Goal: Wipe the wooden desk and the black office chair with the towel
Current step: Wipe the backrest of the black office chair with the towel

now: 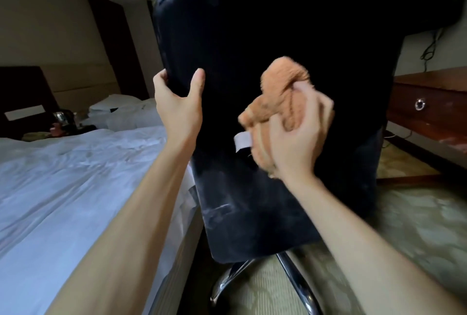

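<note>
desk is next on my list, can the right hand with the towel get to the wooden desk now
Probably not directly: the right hand holds the towel against the black chair, which stands between it and the wooden desk.

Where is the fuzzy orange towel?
Right of centre in the head view, the towel is bunched in the right hand against the back of the black chair, with the wooden desk farther right.

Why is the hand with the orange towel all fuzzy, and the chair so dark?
Head view: the right hand and towel are smeared by motion blur; the left hand on the chair edge is sharp; its back is dim, almost plain black.
</note>
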### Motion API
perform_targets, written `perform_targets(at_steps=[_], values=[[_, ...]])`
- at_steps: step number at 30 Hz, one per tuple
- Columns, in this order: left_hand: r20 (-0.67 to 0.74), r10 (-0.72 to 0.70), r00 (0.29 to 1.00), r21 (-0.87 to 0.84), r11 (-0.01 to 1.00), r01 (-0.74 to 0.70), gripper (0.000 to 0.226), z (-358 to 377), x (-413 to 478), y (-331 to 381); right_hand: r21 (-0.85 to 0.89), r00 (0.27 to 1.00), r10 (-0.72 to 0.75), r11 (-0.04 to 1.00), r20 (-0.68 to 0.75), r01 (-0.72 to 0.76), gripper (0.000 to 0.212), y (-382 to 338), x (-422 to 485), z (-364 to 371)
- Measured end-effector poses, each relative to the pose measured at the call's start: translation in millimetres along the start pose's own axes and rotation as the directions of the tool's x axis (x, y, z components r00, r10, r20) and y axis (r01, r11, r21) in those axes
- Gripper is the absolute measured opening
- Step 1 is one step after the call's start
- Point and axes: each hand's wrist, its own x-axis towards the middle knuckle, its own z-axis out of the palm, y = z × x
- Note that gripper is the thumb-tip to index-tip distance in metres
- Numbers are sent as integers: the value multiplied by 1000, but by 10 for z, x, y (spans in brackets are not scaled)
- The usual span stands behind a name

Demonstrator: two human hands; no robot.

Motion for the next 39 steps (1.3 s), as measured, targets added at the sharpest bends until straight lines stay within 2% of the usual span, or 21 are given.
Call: perform_targets(at_steps=[3,5,7,12,14,16,18,20,23,25,27,31,33,35,39], values=[[8,-40,999,-14,999,41,52,23,13,8,-132,998,34,990,-44,-39,58,177,192,-45],[13,-47,999,-25,999,47,52,57,-6,31,-128,991,133,983,-24,-135,62,183,-18,99],[11,-46,999,-9,999,47,50,107,-50,77,-146,984,177,974,15,-173,67,93,-448,300],[-1,-5,1000,5,1000,5,45,192,-134,150,-174,961,31,985,274,18,69,-34,-1063,405],[20,5,1000,-13,1000,-5,44,150,-155,140,-141,939,-107,977,327,161,60,54,-962,254],[55,39,998,-19,999,-38,41,81,-165,98,-150,933,-200,956,298,253,52,144,-795,80],[115,55,992,-27,998,-53,35,8,-172,21,-171,973,-145,969,177,176,55,245,-523,-56],[212,6,977,-10,1000,-4,30,-81,-181,-78,-176,995,-69,981,73,81,58,340,-278,-131],[305,-87,948,29,996,82,33,-132,-247,-181,-169,999,3,986,43,4,61,385,-277,-29],[286,-86,954,34,996,80,37,-92,-263,-192,-80,984,178,981,22,-175,63,216,-577,190],[283,-99,954,35,995,92,37,-67,-255,-172,-49,971,232,972,54,-230,60,13,-1021,409],[371,-129,920,32,991,126,31,-171,-164,-152,-88,954,25,996,299,2,51,-114,-1448,503],[365,-129,922,21,991,130,36,-226,-127,-165,-46,933,-63,995,354,84,48,-45,-1373,404],[329,-137,934,-8,989,148,41,-253,-137,-195,-6,951,-111,993,288,118,50,7,-1211,272],[286,-172,943,-69,977,200,34,-143,-255,-235,-3,999,-17,1000,28,17,55,154,-717,135]])
